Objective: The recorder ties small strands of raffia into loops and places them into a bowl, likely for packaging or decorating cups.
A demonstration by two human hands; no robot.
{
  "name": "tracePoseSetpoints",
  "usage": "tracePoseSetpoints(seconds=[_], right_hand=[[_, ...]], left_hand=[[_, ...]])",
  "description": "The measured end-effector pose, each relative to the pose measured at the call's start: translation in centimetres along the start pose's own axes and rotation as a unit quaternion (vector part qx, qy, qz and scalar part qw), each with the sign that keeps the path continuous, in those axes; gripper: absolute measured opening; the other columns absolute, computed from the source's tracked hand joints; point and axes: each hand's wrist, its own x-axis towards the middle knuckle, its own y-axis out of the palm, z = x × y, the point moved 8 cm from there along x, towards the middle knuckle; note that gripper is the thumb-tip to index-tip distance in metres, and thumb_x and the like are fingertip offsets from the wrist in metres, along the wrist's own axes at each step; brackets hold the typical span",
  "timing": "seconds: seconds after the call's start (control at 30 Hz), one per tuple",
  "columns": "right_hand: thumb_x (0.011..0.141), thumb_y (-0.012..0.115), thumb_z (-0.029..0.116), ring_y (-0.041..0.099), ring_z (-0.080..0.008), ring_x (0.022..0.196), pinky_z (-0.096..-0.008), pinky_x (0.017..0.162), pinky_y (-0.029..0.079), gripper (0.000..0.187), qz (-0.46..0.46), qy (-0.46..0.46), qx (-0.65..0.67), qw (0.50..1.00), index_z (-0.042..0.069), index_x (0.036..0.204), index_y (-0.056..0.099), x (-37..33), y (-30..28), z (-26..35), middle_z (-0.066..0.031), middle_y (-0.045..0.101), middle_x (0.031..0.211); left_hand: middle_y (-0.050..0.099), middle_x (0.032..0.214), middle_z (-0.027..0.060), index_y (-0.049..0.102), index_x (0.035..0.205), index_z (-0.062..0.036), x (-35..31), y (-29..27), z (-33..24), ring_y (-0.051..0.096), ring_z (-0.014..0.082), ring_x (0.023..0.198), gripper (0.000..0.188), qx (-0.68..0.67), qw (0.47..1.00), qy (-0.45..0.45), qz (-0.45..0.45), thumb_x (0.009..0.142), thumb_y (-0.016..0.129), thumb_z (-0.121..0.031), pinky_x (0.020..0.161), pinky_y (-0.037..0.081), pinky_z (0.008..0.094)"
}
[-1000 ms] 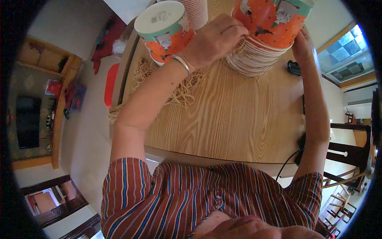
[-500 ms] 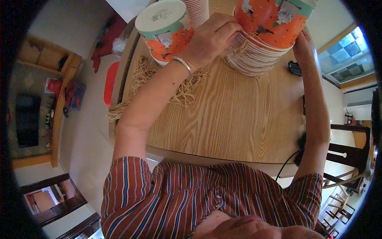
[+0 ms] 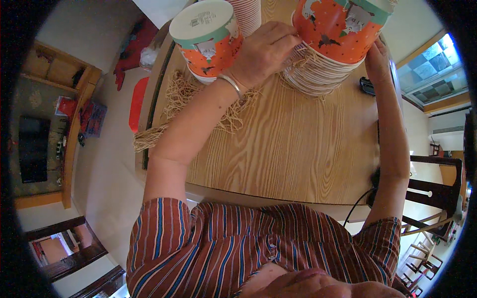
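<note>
An upside-down stack of orange paper buckets [image 3: 333, 35] with green bands and cat pictures stands at the upper right of the table. Their pale rims [image 3: 318, 77] are layered at the bottom, with tan paper twine [image 3: 305, 57] hanging over them. My left hand [image 3: 266, 52], a silver bangle at its wrist, pinches the top bucket's rim at the left side of the stack; whether twine is in the pinch is hidden. My right hand [image 3: 378, 59] is curled against the stack's right side, its fingertips partly out of sight.
Another upturned orange bucket [image 3: 211, 44] stands to the left, before a further stack of rims [image 3: 246, 15]. Loose twine [image 3: 181, 94] spreads over the wooden table [image 3: 268, 149] and its left edge. A red stool [image 3: 138, 104] and a dark chair [image 3: 432, 184] stand beside the table.
The top bucket has shifted slightly to the left and turned, showing more of its cat picture. My left hand moved a little down; my right hand slid slightly left.
</note>
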Motion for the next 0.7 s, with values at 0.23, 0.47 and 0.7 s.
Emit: tracePoseSetpoints(seconds=[0.23,0.47,0.7], right_hand=[[0.098,0.052,0.023,0.055,-0.0153,0.113,-0.0311,0.101,0.041,0.037,-0.002,0.007,0.008,1.0,0.001,0.125,0.059,0.3,0.1,-0.8,-0.0064,0.062,0.122],[0.098,0.052,0.03,0.057,-0.0155,0.107,-0.0306,0.096,0.042,0.038,0.017,0.006,-0.021,1.0,0.002,0.121,0.062,0.1,1.0,0.2,-0.0061,0.063,0.118],[0.093,0.063,0.027,0.062,-0.0165,0.096,-0.0293,0.084,0.049,0.032,-0.202,-0.003,0.059,0.978,0.004,0.114,0.065,-0.2,-3.7,4.9,-0.0073,0.067,0.105]], left_hand=[[0.064,0.099,0.0083,0.063,0.098,-0.0065,-0.3,0.2,-0.2,0.063,0.028,0.092,0.027,0.019,1.0,-0.013,-0.006,0.072,0.07,-0.001,0.078,0.054,0.0373],[0.062,0.106,0.01,0.062,0.104,-0.0035,-1.6,-0.2,-0.5,0.062,0.0281,0.097,0.031,0.021,0.999,-0.035,0.027,0.074,0.069,-0.003,0.082,0.052,0.0389],[0.061,0.109,0.0119,0.061,0.109,-0.0016,-5.5,-4.3,-2.7,0.06,0.0299,0.102,0.031,0.011,0.992,-0.118,0.04,0.079,0.068,-0.002,0.087,0.05,0.04]])
